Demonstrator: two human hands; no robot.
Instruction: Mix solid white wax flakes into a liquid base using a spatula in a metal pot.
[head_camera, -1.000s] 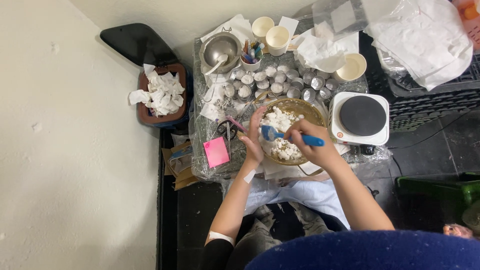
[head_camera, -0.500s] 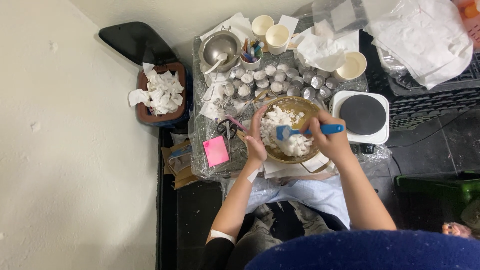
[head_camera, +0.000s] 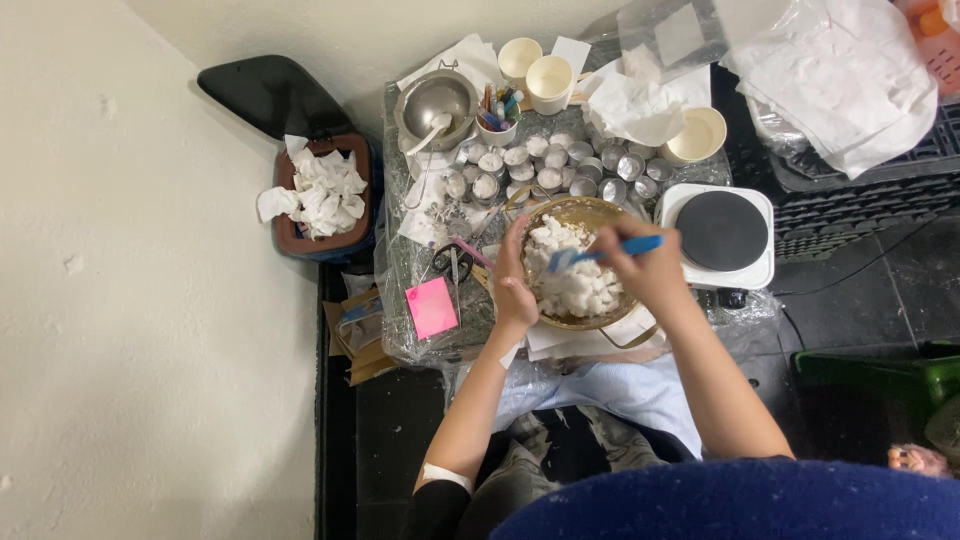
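Down on the worktop (head_camera: 400, 330), wrapped in clear plastic film, the biggest piece is the single white hotplate (head_camera: 722, 236) with its dark round top, bare, nothing standing on it. Just left of it sits the one gold bowl (head_camera: 580, 262), heaped with white chunks (head_camera: 575, 280) that look solid and lumpy, so by my read this stuff is nowhere near melted or smooth and most of the job lies ahead. The left hand (head_camera: 514, 285) is wrapped around the bowl's left rim, fingers curled against it, steadying it; the right hand (head_camera: 650, 265) is closed around a blue tool (head_camera: 605, 252) whose tip digs into the chunks. Far left of the bowl, one steel bowl (head_camera: 436, 98) with a spoon lying in it. Paper cups: three that I can count, two white ones (head_camera: 540, 72) side by side at the far edge, one more (head_camera: 698, 135) to the right by the crumpled paper. One cup of coloured pens (head_camera: 497, 112). Between those and the gold bowl, a cluster of small metal tins (head_camera: 560, 165), roughly fifteen to twenty, too tightly packed for an exact count; several on the left look filled with white, the ones on the right look empty. One pink note (head_camera: 432, 307) near left, one pair of scissors (head_camera: 450, 262) beside it.
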